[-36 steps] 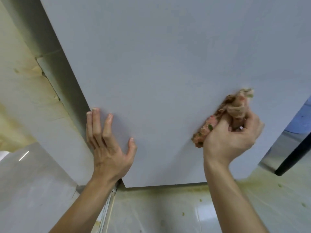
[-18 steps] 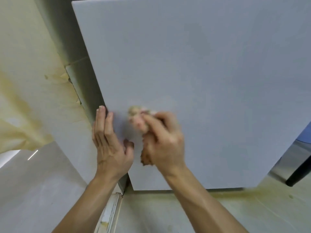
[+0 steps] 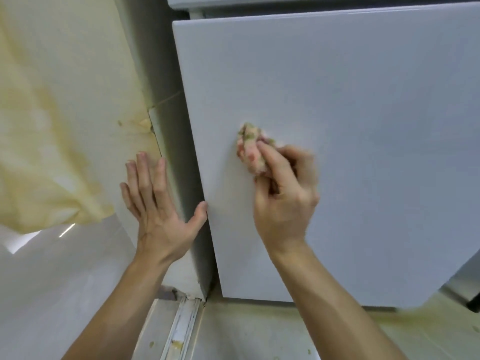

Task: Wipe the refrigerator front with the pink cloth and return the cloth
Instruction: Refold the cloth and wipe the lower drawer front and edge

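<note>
The white refrigerator door (image 3: 350, 131) fills the right and centre of the head view. My right hand (image 3: 283, 196) grips the bunched pink cloth (image 3: 250, 149) and holds it against the door's left part, near the edge. My left hand (image 3: 153, 198) lies flat with straight fingers over the refrigerator's grey side, its thumb touching the door's left edge. Part of the cloth is hidden inside my right fist.
A stained cream wall (image 3: 65, 105) stands left of the refrigerator. Glossy floor tiles (image 3: 52, 281) and a metal floor rail (image 3: 181, 328) lie below. A dark leg (image 3: 472, 302) shows at the lower right.
My right hand swept the cloth from the door's right side to its left edge, then slightly up. My left hand slid off the door front onto the refrigerator's side. The view shifted left.
</note>
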